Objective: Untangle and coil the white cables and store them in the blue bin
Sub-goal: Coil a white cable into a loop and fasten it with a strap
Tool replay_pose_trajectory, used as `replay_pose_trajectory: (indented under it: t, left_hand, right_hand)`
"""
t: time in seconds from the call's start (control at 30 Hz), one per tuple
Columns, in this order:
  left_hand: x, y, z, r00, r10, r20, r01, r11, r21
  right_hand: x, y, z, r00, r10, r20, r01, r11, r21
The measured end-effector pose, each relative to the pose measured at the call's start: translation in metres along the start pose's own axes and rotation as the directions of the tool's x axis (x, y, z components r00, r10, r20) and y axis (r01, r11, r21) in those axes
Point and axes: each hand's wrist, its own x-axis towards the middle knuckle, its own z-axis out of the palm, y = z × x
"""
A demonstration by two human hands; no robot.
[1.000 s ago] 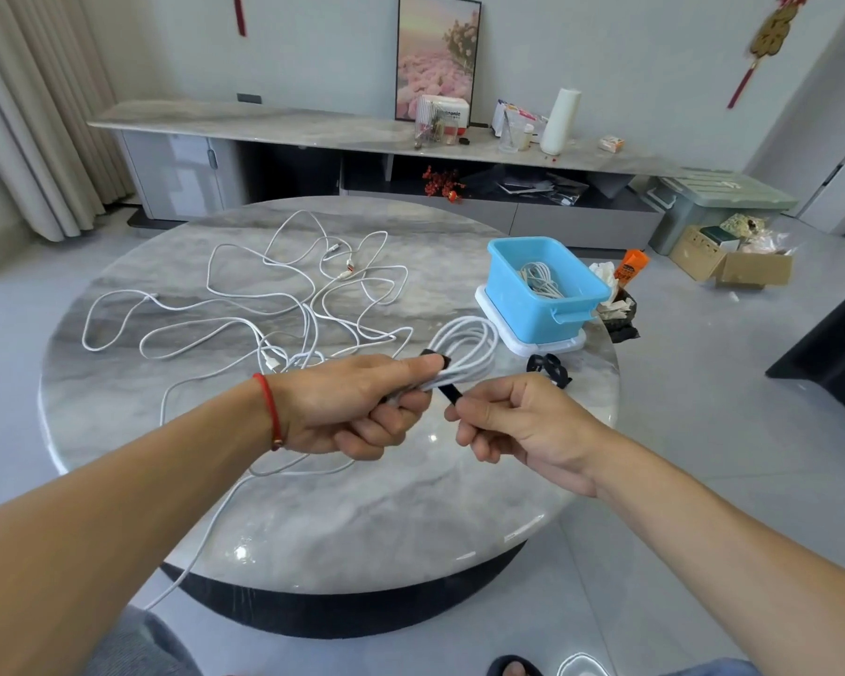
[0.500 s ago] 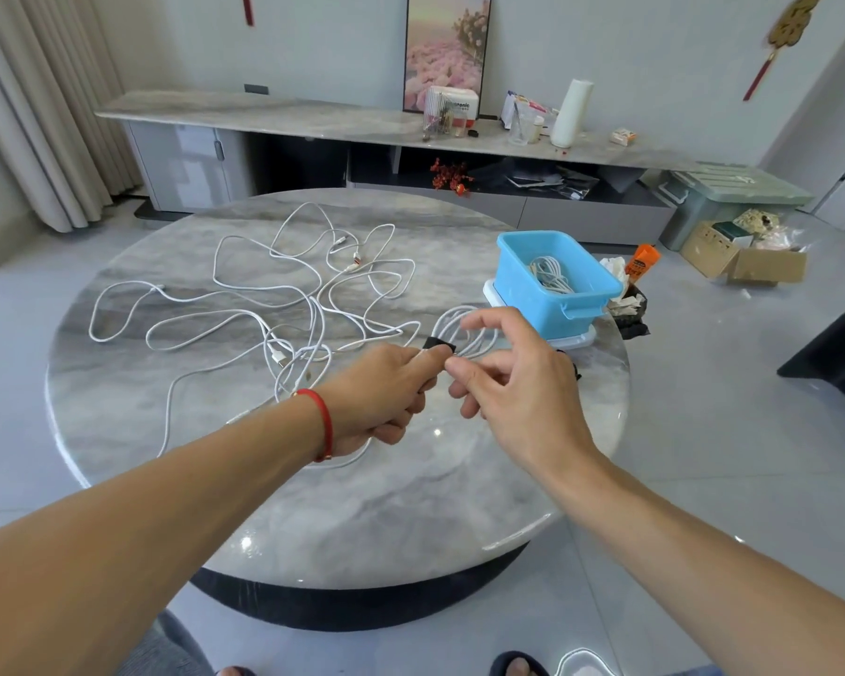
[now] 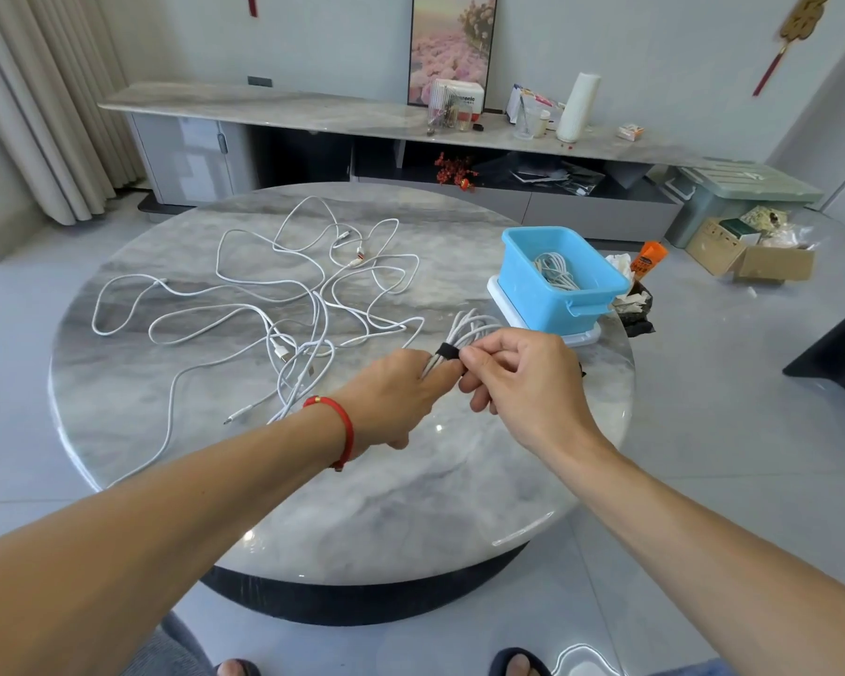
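the left hand (image 3: 396, 397) is held over the near middle of the round marble table (image 3: 313, 485), its grip clamped on a coiled white cable (image 3: 467, 329) whose loops fan out past the fingers toward the blue bin (image 3: 542, 290). a black strap (image 3: 446, 353) is wrapped round the middle of that coil. the right hand (image 3: 523, 383) meets the left from the right side, its thumb and forefinger pinched together on the end of the black strap, the other fingers curled underneath. the two hands touch at the strap. a red bracelet (image 3: 345, 426) sits on the left wrist.

the blue bin stands on a white lid or tray (image 3: 581, 336) near the right edge of the table, just beyond the coil. inside it lies another bundled white cable (image 3: 554, 270). to the left and behind the hands, a loose tangle of white cables (image 3: 284, 304) spreads over the far and left part of the table, loops crossing one another, with a few plug ends showing among them; one strand trails toward the near left rim.

off the table to the right, an orange bottle (image 3: 647, 258) and some crumpled paper stick up just behind the bin. a long low cabinet (image 3: 313, 114) runs along the far wall, carrying a white roll (image 3: 576, 107) and small clutter, with a framed flower picture (image 3: 452, 41) leaning above it. a cardboard box (image 3: 752, 256) sits on the floor at far right.
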Motion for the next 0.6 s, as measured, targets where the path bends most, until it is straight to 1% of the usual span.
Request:
replay_pose_trajectory:
  t: [0.07, 0.13, 0.2, 0.3, 0.37, 0.43, 0.53, 0.6]
  left_hand:
    - [-0.003, 0.004, 0.002, 0.994, -0.043, 0.1, 0.061, 0.98, -0.188]
    - [-0.004, 0.01, 0.003, 0.982, -0.048, 0.184, 0.104, 0.946, -0.306]
    - [-0.006, 0.014, 0.002, 0.976, -0.049, 0.214, 0.124, 0.927, -0.355]
    - [-0.007, 0.019, 0.005, 0.975, -0.062, 0.214, 0.145, 0.906, -0.398]
    - [-0.008, 0.021, 0.006, 0.971, -0.057, 0.233, 0.155, 0.889, -0.431]
    - [-0.007, 0.022, 0.005, 0.966, -0.032, 0.257, 0.155, 0.868, -0.472]
    - [-0.006, 0.019, 0.002, 0.962, 0.011, 0.273, 0.141, 0.837, -0.529]
    - [-0.007, 0.017, 0.0, 0.962, 0.044, 0.271, 0.121, 0.819, -0.561]
  right_hand:
    - [-0.001, 0.001, 0.001, 0.994, -0.101, -0.046, 0.096, 0.991, -0.098]
    - [-0.002, 0.001, 0.001, 0.974, -0.211, -0.086, 0.194, 0.966, -0.173]
    - [-0.002, 0.002, 0.0, 0.949, -0.298, -0.106, 0.27, 0.937, -0.22]
    - [0.0, 0.007, -0.002, 0.902, -0.419, -0.103, 0.372, 0.877, -0.304]
    - [0.001, 0.009, -0.003, 0.886, -0.453, -0.102, 0.404, 0.86, -0.311]
    - [0.001, 0.008, -0.004, 0.903, -0.417, -0.106, 0.38, 0.888, -0.258]
    - [0.002, 0.004, -0.004, 0.963, -0.255, -0.088, 0.248, 0.966, -0.076]
    - [0.002, 0.003, -0.005, 0.986, -0.155, -0.056, 0.158, 0.987, 0.044]
